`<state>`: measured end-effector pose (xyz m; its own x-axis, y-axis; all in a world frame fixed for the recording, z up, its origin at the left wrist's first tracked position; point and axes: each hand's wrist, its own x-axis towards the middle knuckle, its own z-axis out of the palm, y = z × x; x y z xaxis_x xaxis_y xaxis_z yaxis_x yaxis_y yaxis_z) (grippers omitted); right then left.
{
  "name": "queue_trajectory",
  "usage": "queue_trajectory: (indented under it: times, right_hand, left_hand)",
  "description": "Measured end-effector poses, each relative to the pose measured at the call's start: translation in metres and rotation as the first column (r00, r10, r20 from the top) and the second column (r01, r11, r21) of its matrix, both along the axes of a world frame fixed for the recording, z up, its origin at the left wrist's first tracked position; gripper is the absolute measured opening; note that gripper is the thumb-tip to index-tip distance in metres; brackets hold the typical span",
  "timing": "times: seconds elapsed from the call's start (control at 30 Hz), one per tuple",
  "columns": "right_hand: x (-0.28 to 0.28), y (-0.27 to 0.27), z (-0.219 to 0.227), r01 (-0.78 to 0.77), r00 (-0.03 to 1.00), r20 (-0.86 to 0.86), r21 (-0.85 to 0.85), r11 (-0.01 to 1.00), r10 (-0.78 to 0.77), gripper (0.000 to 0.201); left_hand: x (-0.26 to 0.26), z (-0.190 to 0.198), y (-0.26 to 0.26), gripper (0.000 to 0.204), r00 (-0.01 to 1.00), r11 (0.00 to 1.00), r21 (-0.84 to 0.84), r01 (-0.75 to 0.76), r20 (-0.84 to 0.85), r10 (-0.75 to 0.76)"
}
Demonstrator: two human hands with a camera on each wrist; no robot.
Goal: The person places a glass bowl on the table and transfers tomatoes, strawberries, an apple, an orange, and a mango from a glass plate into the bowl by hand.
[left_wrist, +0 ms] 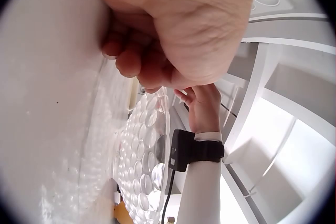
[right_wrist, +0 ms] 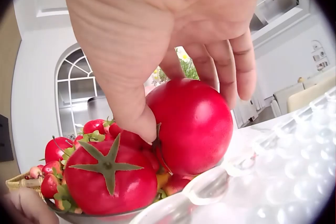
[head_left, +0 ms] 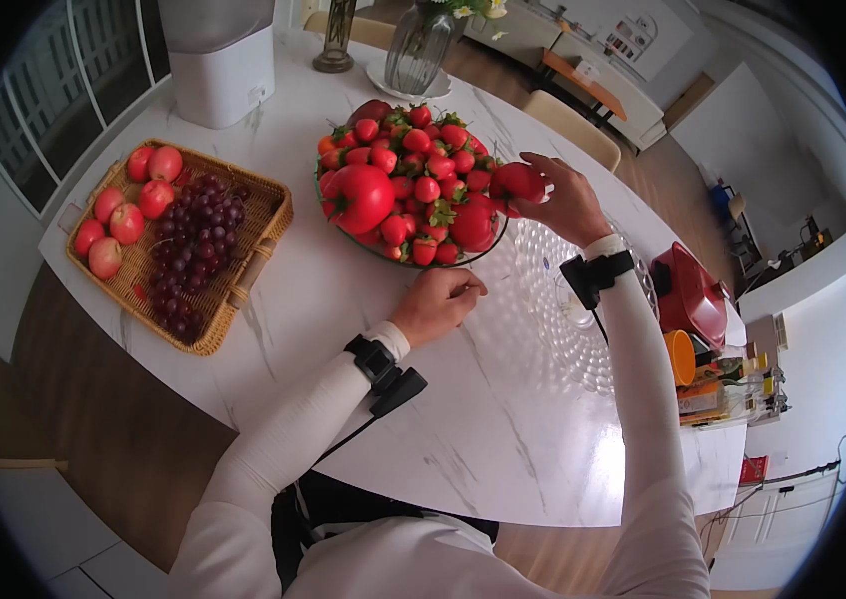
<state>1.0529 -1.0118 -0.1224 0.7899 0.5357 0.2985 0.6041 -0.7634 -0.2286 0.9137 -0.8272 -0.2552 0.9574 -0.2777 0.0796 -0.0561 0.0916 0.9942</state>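
My right hand (head_left: 571, 203) grips a large red tomato (head_left: 517, 183) at the right side of the glass bowl (head_left: 368, 250). In the right wrist view, the thumb lies on the near side of this tomato (right_wrist: 194, 124) and the fingers reach round its far side. Strawberries (head_left: 427, 188) with green leaves fill the bowl in a heap, with more tomatoes among them. One big tomato (head_left: 361, 198) sits at the heap's left front. Just in front of the bowl my left hand (head_left: 435, 307) rests on the white table (head_left: 463, 399), fingers loosely curled, holding nothing.
A wicker tray (head_left: 208, 339) with grapes (head_left: 193, 250) and several pink-red fruits (head_left: 155, 198) stands left. Right of the bowl lies a clear bubbled glass plate (head_left: 563, 319). A red lidded pot (head_left: 691, 299), an orange cup (head_left: 680, 357) and bottles line the right edge. Vases (head_left: 418, 50) stand behind.
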Motion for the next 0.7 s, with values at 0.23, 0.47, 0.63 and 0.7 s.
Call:
queue_trajectory:
  times: [0.23, 0.47, 0.63, 0.7]
  right_hand:
    - [-0.006, -0.017, 0.001, 0.018, 1.000, -0.009, 0.076, 0.997, -0.017, 0.066]
    - [-0.014, -0.104, 0.013, 0.182, 0.960, -0.272, 0.402, 0.897, -0.072, 0.047]
    - [-0.025, -0.181, -0.010, 0.409, 0.781, -0.565, 0.136, 0.902, -0.268, 0.041]
    - [-0.031, -0.198, -0.027, 0.433, 0.799, -0.513, 0.131, 0.892, -0.312, 0.046]
  left_hand:
    - [0.001, -0.006, -0.001, 0.018, 1.000, 0.999, -0.049, 0.022, -0.019, -0.023]
    - [0.003, -0.008, -0.002, 0.019, 1.000, 1.000, 0.006, 0.001, 0.017, -0.001]
    - [0.006, -0.009, -0.002, 0.020, 1.000, 1.000, 0.002, 0.014, 0.016, -0.014]
    - [0.007, -0.009, -0.001, 0.020, 1.000, 1.000, 0.008, 0.015, 0.016, -0.015]
